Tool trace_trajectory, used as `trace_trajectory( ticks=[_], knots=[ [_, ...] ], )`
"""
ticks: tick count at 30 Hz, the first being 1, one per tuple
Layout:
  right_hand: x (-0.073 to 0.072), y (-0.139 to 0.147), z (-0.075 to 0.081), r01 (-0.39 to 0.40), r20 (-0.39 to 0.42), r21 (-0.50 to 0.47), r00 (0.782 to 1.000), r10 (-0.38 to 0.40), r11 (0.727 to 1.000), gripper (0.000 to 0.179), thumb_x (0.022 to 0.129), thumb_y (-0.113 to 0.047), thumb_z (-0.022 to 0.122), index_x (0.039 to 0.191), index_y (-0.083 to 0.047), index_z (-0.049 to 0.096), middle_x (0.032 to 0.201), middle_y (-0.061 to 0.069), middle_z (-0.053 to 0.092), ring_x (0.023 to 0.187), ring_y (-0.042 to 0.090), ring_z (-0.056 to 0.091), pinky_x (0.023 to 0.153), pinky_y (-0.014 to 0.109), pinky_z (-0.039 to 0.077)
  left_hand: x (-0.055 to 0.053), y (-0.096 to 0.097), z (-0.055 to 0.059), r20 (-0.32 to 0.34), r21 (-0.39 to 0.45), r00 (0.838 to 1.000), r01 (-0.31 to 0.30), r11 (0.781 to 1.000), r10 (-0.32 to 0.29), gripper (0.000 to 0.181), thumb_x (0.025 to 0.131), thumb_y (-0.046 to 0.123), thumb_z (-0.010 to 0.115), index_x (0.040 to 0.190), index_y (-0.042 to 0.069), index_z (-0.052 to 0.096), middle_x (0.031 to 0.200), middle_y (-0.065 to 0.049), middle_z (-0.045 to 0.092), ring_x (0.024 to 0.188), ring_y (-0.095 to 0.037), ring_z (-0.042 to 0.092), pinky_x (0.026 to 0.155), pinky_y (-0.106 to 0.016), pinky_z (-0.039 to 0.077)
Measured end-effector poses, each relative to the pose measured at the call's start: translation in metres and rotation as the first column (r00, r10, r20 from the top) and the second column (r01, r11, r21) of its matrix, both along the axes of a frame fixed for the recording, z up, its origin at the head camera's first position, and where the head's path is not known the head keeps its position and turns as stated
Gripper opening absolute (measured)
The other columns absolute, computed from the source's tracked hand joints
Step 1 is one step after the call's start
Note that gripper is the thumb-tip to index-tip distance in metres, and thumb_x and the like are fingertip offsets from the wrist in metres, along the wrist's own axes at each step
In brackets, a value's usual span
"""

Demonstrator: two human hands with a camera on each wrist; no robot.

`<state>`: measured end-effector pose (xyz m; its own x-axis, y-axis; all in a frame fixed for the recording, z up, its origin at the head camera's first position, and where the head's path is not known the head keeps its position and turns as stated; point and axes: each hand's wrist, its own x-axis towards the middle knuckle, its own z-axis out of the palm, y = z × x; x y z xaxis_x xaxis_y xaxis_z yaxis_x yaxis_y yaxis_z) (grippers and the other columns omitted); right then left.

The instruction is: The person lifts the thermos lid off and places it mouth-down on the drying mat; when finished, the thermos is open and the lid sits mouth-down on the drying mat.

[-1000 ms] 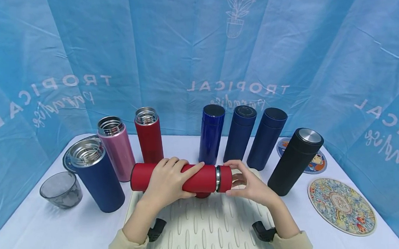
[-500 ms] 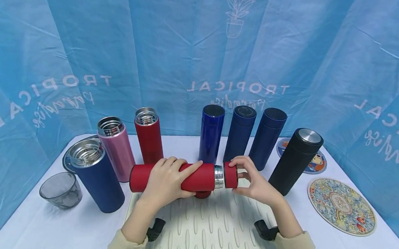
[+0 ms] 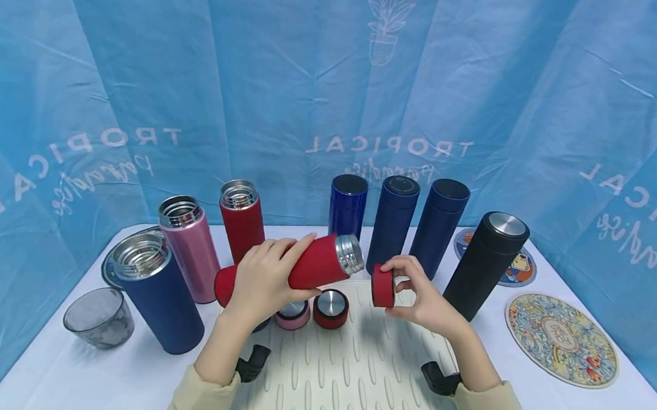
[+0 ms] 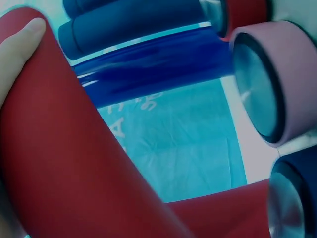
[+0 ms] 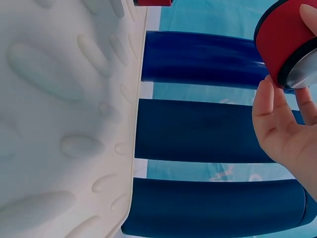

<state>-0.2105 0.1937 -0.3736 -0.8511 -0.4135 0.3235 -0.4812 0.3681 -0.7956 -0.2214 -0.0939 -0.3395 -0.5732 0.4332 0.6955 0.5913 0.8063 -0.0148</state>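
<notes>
From the head view, your left hand (image 3: 265,277) wraps its fingers round the matte red cylindrical flask (image 3: 304,270), holding it above the far edge of the cream ribbed drying mat (image 3: 342,384) with its bare steel threaded mouth tilted up to the right. Your right hand (image 3: 422,294) pinches the short red round cap (image 3: 382,286) between thumb and fingertips, just to the right of that mouth and apart from it. On the mat beneath the flask lie a red lid with a steel inner face (image 3: 331,308) and a pink lid (image 3: 293,314), touching side by side. The left wrist view shows none of this layout: it fills with the flask's smooth red wall (image 4: 74,163) under one fingertip, and beyond it the open steel rim of the pink flask (image 4: 277,84). The right wrist view adds the cap's shiny metal inside (image 5: 302,74) and the mat's raised oval bumps (image 5: 54,99), with three dark blue capped flasks (image 5: 198,131) lying parallel past the mat's edge. Only the head view shows the far row: an uncapped navy flask (image 3: 158,295), the second red open flask (image 3: 243,221), a black flask with a steel top (image 3: 486,263), a smoky glass bowl (image 3: 96,316) at far left and a patterned round coaster (image 3: 562,340) at right.
</notes>
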Motion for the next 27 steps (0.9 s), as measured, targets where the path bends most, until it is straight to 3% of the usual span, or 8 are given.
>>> trace_trajectory(
  ticks=[3, 5, 9, 13, 16, 20, 23, 27],
  knots=[
    [0.000, -0.001, 0.000, 0.002, 0.002, 0.006, 1.000, -0.002, 1.000, 0.066, 0.066, 0.009, 0.073, 0.121, -0.010, 0.042, 0.129, 0.008, 0.035, 0.109, 0.026, 0.039, 0.081, 0.029, 0.047, -0.004, 0.001, 0.006, 0.097, 0.123, 0.995, 0.005, 0.992, -0.017, 0.089, 0.055, 0.043, 0.086, 0.131, 0.016, 0.049, 0.112, -0.010, 0.061, 0.099, -0.027, 0.058, 0.079, -0.045, 0.051],
    [0.000, -0.001, 0.000, 0.003, 0.006, 0.010, 1.000, -0.003, 1.000, 0.066, 0.066, 0.008, 0.074, 0.121, -0.010, 0.042, 0.129, 0.008, 0.035, 0.109, 0.026, 0.040, 0.081, 0.030, 0.047, -0.007, 0.002, 0.008, 0.182, 0.223, 0.982, -0.001, 0.975, -0.040, 0.088, 0.057, 0.038, 0.087, 0.132, 0.016, 0.047, 0.116, -0.010, 0.060, 0.102, -0.027, 0.056, 0.079, -0.047, 0.051],
    [0.000, -0.002, -0.001, 0.005, 0.007, 0.024, 1.000, -0.005, 1.000, 0.066, 0.067, 0.006, 0.074, 0.121, -0.012, 0.042, 0.128, 0.007, 0.036, 0.109, 0.026, 0.041, 0.081, 0.031, 0.047, -0.014, 0.004, 0.013, 0.317, 0.417, 0.943, -0.047, 0.908, -0.097, 0.086, 0.061, 0.030, 0.086, 0.133, 0.014, 0.043, 0.121, -0.010, 0.057, 0.108, -0.029, 0.052, 0.083, -0.050, 0.048],
    [0.000, -0.003, -0.001, 0.008, 0.004, 0.032, 1.000, -0.008, 0.999, 0.066, 0.067, 0.006, 0.074, 0.121, -0.013, 0.043, 0.128, 0.006, 0.037, 0.109, 0.025, 0.041, 0.081, 0.030, 0.047, -0.022, 0.005, 0.013, 0.393, 0.543, 0.907, -0.098, 0.834, -0.150, 0.087, 0.063, 0.027, 0.085, 0.135, 0.013, 0.037, 0.126, -0.013, 0.054, 0.116, -0.032, 0.045, 0.101, -0.050, 0.030],
    [-0.001, -0.003, -0.001, 0.010, 0.007, 0.035, 1.000, -0.010, 0.999, 0.066, 0.067, 0.006, 0.074, 0.121, -0.014, 0.043, 0.128, 0.006, 0.037, 0.109, 0.025, 0.041, 0.081, 0.029, 0.047, -0.030, 0.005, 0.008, 0.446, 0.610, 0.869, -0.121, 0.783, -0.214, 0.087, 0.066, 0.024, 0.083, 0.136, 0.014, 0.032, 0.129, -0.014, 0.050, 0.121, -0.032, 0.039, 0.104, -0.052, 0.022],
    [-0.001, -0.003, -0.002, 0.009, 0.017, 0.039, 1.000, -0.010, 0.999, 0.065, 0.067, 0.005, 0.074, 0.121, -0.015, 0.043, 0.128, 0.005, 0.037, 0.110, 0.025, 0.040, 0.081, 0.029, 0.047, -0.041, 0.006, -0.005, 0.492, 0.676, 0.806, -0.115, 0.728, -0.329, 0.083, 0.071, 0.019, 0.080, 0.136, 0.016, 0.029, 0.133, -0.013, 0.045, 0.124, -0.030, 0.038, 0.100, -0.052, 0.034],
    [-0.002, -0.003, -0.003, 0.007, 0.019, 0.040, 1.000, -0.007, 0.999, 0.065, 0.067, 0.003, 0.074, 0.121, -0.014, 0.043, 0.128, 0.006, 0.037, 0.110, 0.026, 0.040, 0.082, 0.030, 0.047, -0.047, 0.006, -0.015, 0.501, 0.696, 0.779, -0.103, 0.711, -0.377, 0.083, 0.072, 0.015, 0.079, 0.136, 0.014, 0.027, 0.133, -0.014, 0.045, 0.124, -0.030, 0.041, 0.098, -0.052, 0.038],
    [-0.002, -0.004, -0.004, 0.005, 0.017, 0.042, 1.000, -0.006, 0.999, 0.065, 0.067, 0.003, 0.074, 0.122, -0.014, 0.043, 0.127, 0.007, 0.037, 0.110, 0.026, 0.041, 0.081, 0.029, 0.048, -0.051, 0.006, -0.024, 0.517, 0.687, 0.771, -0.115, 0.717, -0.372, 0.083, 0.072, 0.013, 0.078, 0.136, 0.014, 0.025, 0.133, -0.016, 0.046, 0.123, -0.031, 0.043, 0.099, -0.052, 0.038]
  ],
)
